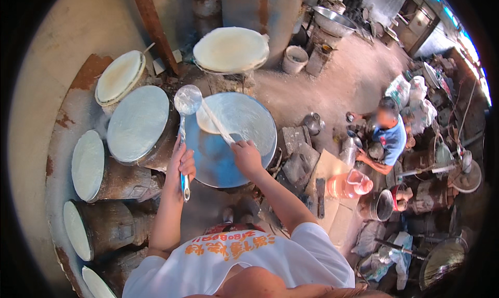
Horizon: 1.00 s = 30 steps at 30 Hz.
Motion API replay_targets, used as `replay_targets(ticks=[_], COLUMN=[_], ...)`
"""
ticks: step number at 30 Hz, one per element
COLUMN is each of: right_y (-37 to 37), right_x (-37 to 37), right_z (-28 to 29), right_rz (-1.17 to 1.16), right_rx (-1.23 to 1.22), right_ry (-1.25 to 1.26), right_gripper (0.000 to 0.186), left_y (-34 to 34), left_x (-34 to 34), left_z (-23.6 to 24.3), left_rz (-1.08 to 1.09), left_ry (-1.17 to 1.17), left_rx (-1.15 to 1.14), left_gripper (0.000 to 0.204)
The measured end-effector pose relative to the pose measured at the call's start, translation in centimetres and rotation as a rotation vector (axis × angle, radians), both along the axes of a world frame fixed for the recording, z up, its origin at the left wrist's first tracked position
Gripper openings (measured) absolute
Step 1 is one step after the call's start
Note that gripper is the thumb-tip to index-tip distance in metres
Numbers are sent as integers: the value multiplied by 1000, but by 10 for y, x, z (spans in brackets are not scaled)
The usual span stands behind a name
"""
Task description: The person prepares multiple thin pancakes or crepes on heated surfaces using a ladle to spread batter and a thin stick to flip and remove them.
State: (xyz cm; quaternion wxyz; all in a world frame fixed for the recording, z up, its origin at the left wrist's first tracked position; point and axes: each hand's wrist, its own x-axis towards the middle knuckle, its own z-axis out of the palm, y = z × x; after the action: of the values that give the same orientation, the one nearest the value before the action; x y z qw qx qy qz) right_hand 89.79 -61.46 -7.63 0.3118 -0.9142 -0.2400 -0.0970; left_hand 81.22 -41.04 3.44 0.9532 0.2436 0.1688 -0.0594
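My left hand (pixel 181 162) is wrapped round the handle of a metal ladle (pixel 188 99), whose whitish, coated round bowl points away from me. In my right hand (pixel 247 156) is a long, flat, pale stick (pixel 217 123), its far end close to the ladle bowl. Both tools are above a large round griddle (pixel 221 176) in front of me. A thin whitish layer (pixel 252 122) covers its far right part, while the near left shows bare bluish metal. Whether the stick touches the ladle or the griddle, I cannot tell.
Several round griddles (pixel 139 124) with white tops stand on drums along the left wall; another (pixel 231 49) stands beyond mine. To the right, a person (pixel 390 134) in blue sits low among metal vessels. Nearby are a pink jug (pixel 349 184), bricks (pixel 296 138) and a bucket (pixel 295 60).
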Motion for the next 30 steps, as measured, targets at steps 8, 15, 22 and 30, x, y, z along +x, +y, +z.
replay_targets(ticks=[8,15,22,30], right_y=[-44,-54,-42,-54], right_x=[25,32,42,85], right_z=[-15,14,8,17], right_rz=[97,377,417,356], right_rx=[-1,117,72,147], right_ry=[-18,97,92,-82], right_gripper=[27,22,21,18], left_y=[7,13,6,0], left_x=[-39,-58,-86,-111], left_z=[13,11,-8,-27], left_rz=[64,95,46,-140], left_ry=[134,175,368,375], left_rx=[496,642,859,1075], left_gripper=[51,54,59,58])
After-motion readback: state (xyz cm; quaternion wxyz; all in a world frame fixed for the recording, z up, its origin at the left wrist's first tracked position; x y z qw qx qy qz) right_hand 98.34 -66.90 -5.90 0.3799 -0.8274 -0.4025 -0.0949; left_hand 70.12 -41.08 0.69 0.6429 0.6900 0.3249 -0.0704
